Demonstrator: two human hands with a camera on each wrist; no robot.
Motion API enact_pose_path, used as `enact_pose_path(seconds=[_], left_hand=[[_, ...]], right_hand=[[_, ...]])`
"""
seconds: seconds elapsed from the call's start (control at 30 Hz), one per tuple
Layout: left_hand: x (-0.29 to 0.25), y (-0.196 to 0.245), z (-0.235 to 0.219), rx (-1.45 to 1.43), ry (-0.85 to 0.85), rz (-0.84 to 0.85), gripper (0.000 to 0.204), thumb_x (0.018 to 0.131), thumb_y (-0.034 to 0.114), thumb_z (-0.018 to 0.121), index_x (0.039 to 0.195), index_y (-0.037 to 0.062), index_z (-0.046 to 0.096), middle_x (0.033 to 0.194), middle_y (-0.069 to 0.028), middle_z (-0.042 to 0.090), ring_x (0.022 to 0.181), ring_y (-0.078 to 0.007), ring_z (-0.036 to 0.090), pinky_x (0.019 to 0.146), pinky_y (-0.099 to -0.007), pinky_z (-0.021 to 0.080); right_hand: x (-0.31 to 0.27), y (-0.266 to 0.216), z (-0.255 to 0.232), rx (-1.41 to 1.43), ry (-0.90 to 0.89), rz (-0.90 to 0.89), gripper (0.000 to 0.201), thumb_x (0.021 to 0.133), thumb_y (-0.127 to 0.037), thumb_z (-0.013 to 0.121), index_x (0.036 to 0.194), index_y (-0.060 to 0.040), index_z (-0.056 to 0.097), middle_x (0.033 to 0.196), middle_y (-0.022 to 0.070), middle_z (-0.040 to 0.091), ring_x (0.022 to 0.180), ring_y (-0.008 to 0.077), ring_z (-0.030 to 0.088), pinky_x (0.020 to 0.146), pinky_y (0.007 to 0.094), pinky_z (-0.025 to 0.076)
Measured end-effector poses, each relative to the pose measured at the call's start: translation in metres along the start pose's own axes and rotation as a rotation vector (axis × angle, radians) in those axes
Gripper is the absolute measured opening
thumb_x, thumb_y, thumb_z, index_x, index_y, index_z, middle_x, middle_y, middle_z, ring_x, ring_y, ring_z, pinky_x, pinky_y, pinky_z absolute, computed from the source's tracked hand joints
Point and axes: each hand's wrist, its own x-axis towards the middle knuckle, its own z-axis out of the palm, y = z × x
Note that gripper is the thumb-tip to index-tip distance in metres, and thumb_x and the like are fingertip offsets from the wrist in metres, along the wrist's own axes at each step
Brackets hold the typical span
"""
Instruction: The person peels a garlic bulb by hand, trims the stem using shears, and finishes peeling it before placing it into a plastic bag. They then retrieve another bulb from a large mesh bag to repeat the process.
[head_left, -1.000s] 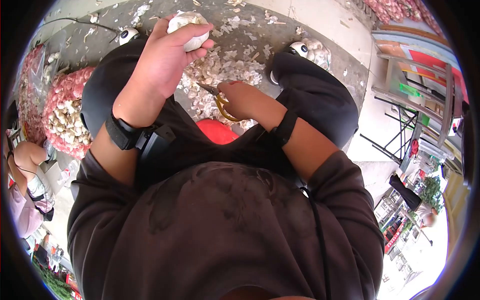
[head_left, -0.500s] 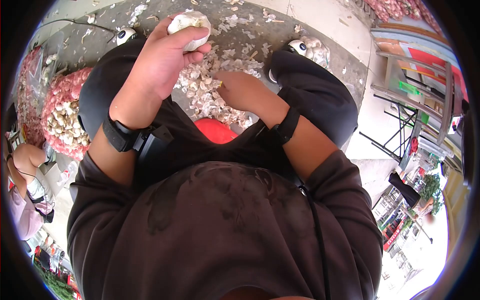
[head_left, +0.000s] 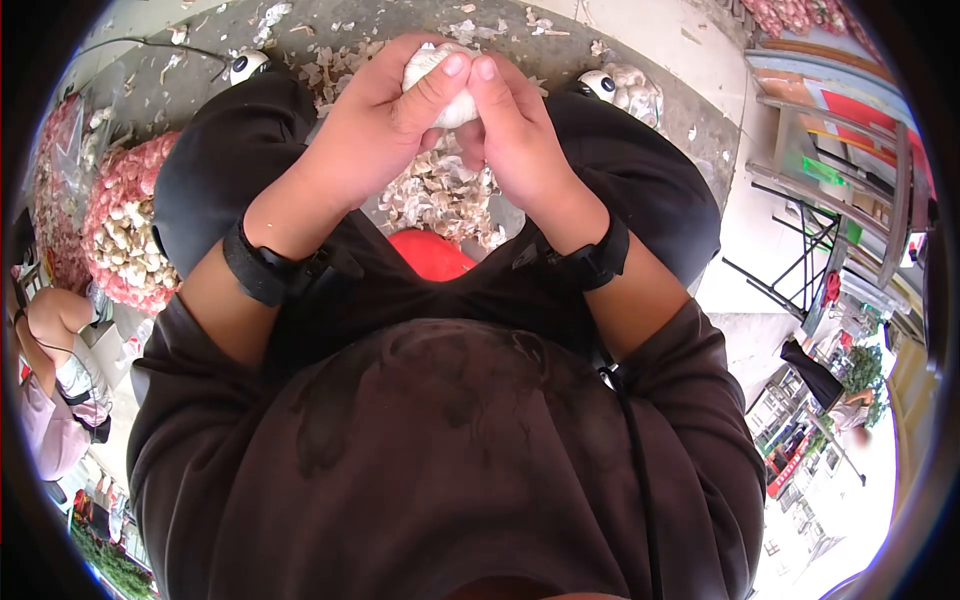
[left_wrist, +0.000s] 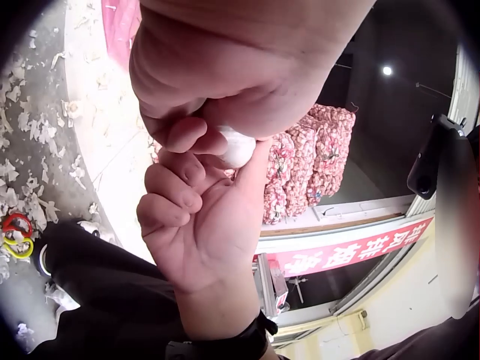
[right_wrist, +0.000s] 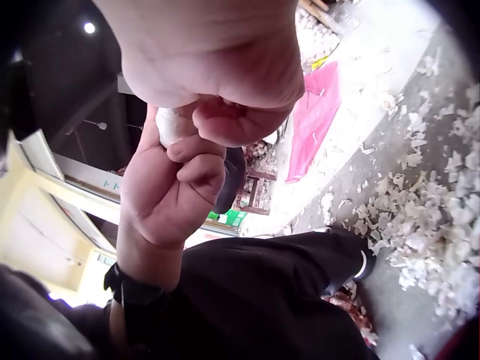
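Note:
Both hands grip one white garlic bulb [head_left: 458, 108], held up between the knees in the head view. The left hand [head_left: 365, 135] wraps its left side and the right hand [head_left: 525, 145] its right side, with the two thumb tips side by side on top. In the left wrist view, curled fingers of both hands surround the bulb [left_wrist: 238, 148]; the right wrist view shows part of the bulb [right_wrist: 172, 126] between the palms. Red and yellow looped handles [left_wrist: 18, 237] lie on the ground in the left wrist view; their blades cannot be made out.
Garlic skins [head_left: 435, 200] cover the ground between the legs, near a red object [head_left: 430, 255]. A red mesh sack of garlic [head_left: 130, 245] stands at the left. Metal racks [head_left: 840, 190] are at the right, and another person's leg [head_left: 60, 320] shows far left.
The right hand has let go of the yellow-handled tool and moved up to the bulb, gripping it. The left hand has shifted right with the bulb, its thumb now beside the other.

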Motion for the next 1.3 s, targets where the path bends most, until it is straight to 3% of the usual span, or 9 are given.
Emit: enact_pose_path(seconds=[0.2, 0.7, 0.8, 0.87, 1.0, 1.03, 1.13, 1.23, 1.3], left_hand=[[-0.001, -0.011, 0.016, -0.160, 0.070, 0.250, 0.035, 0.101, 0.036, 0.049, 0.114, 0.0044, 0.058, 0.091, -0.0014, 0.062, 0.075, -0.0072, 0.056, 0.064, -0.0218, 0.046], [0.009, -0.010, 0.032, -0.382, 0.210, -0.003, 0.042, 0.104, 0.036, 0.036, 0.113, 0.0054, 0.063, 0.087, -0.0012, 0.065, 0.070, -0.0073, 0.058, 0.055, -0.0209, 0.044], [0.011, -0.012, 0.022, -0.392, 0.066, -0.021, 0.044, 0.105, 0.035, 0.032, 0.127, 0.0041, 0.054, 0.094, -0.0040, 0.066, 0.075, -0.0095, 0.061, 0.060, -0.0221, 0.048], [0.010, -0.013, 0.028, -0.259, 0.186, 0.077, 0.043, 0.105, 0.034, 0.034, 0.131, 0.0047, 0.051, 0.100, -0.0040, 0.065, 0.083, -0.0107, 0.062, 0.066, -0.0235, 0.050], [0.005, -0.002, 0.033, -0.228, 0.180, 0.246, 0.046, 0.104, 0.019, 0.045, 0.143, 0.0039, 0.028, 0.118, -0.0077, 0.056, 0.102, -0.0125, 0.056, 0.086, -0.0249, 0.051], [0.008, 0.000, 0.031, -0.342, 0.157, 0.190, 0.060, 0.098, 0.014, 0.056, 0.145, 0.0035, 0.021, 0.123, -0.0121, 0.048, 0.104, -0.0183, 0.058, 0.080, -0.0298, 0.057], [0.015, -0.009, 0.020, -0.182, 0.084, 0.292, 0.051, 0.092, 0.000, 0.060, 0.137, 0.0014, 0.037, 0.116, -0.0046, 0.056, 0.105, -0.0111, 0.054, 0.092, -0.0245, 0.046], [0.012, -0.012, 0.017, -0.247, 0.015, 0.276, 0.057, 0.092, -0.001, 0.061, 0.141, 0.0037, 0.034, 0.118, -0.0049, 0.056, 0.108, -0.0122, 0.054, 0.093, -0.0255, 0.045], [0.005, -0.005, 0.032, -0.337, 0.152, 0.158, 0.043, 0.100, 0.022, 0.047, 0.139, 0.0064, 0.041, 0.115, -0.0045, 0.060, 0.103, -0.0132, 0.059, 0.083, -0.0271, 0.050]], right_hand=[[-0.006, 0.009, 0.022, 0.226, 0.144, -0.217, 0.028, 0.096, -0.024, 0.061, 0.109, -0.0004, 0.054, 0.093, 0.0039, 0.062, 0.080, 0.0073, 0.058, 0.066, 0.0229, 0.049], [0.000, 0.040, 0.034, 0.055, 0.359, -0.511, 0.031, 0.104, -0.022, 0.039, 0.123, 0.0006, 0.049, 0.094, 0.0065, 0.062, 0.080, 0.0078, 0.057, 0.069, 0.0229, 0.048], [-0.005, 0.033, 0.028, -0.022, 0.352, -0.441, 0.038, 0.105, -0.027, 0.032, 0.125, 0.0009, 0.048, 0.093, 0.0075, 0.062, 0.077, 0.0087, 0.058, 0.067, 0.0233, 0.049], [-0.001, 0.033, 0.027, -0.138, 0.391, -0.498, 0.044, 0.106, -0.031, 0.027, 0.128, 0.0017, 0.045, 0.097, 0.0092, 0.062, 0.080, 0.0098, 0.060, 0.067, 0.0230, 0.050], [0.007, 0.028, 0.013, -0.366, 0.463, -0.522, 0.042, 0.105, -0.026, 0.031, 0.130, 0.0045, 0.045, 0.101, 0.0111, 0.061, 0.088, 0.0127, 0.060, 0.076, 0.0260, 0.051], [0.009, 0.027, 0.011, -0.386, 0.458, -0.531, 0.040, 0.104, -0.023, 0.035, 0.132, 0.0054, 0.042, 0.105, 0.0125, 0.060, 0.092, 0.0151, 0.060, 0.080, 0.0277, 0.050], [0.012, 0.026, 0.009, -0.466, 0.441, -0.589, 0.042, 0.103, -0.018, 0.043, 0.136, 0.0069, 0.038, 0.114, 0.0151, 0.058, 0.102, 0.0202, 0.059, 0.091, 0.0312, 0.047], [0.014, 0.024, 0.014, -0.523, 0.398, -0.658, 0.042, 0.102, -0.019, 0.046, 0.136, 0.0060, 0.040, 0.115, 0.0148, 0.058, 0.105, 0.0209, 0.057, 0.094, 0.0314, 0.045], [0.011, 0.016, 0.014, -0.487, 0.340, -0.614, 0.043, 0.101, -0.019, 0.048, 0.136, 0.0053, 0.040, 0.117, 0.0147, 0.057, 0.106, 0.0205, 0.056, 0.095, 0.0308, 0.044]])
